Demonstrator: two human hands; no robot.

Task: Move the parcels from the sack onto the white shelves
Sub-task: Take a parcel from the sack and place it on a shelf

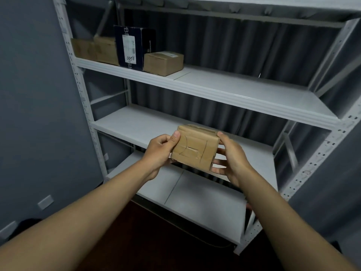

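Both hands are closed around a small brown cardboard parcel, which is held in the air in front of the white shelves, level with the middle boards and touching none of them. By the left hand the parcel's left edge is pinched, the thumb lying on the near face and the fingers curled behind. By the right hand the right side is cupped, the thumb hooked over the upper corner and the fingers spread beneath.

A slip is judged the likeliest fault: the faces are covered in glossy tape, and only the edges are gripped, so if one hand were released before the parcel was set on a board, it could be tipped out of the other and dropped to the dark floor. A catch on the raised front lip of a shelf is also possible if the parcel were brought in too low. Room is judged ample, since the upper shelf is bare to the right of the small brown box, the dark blue carton and the two brown boxes behind it.

The parcel is seen as a squat block, its corners slightly crushed, its seams taped, with a large pen mark drawn across the near face. The sack is not in view.
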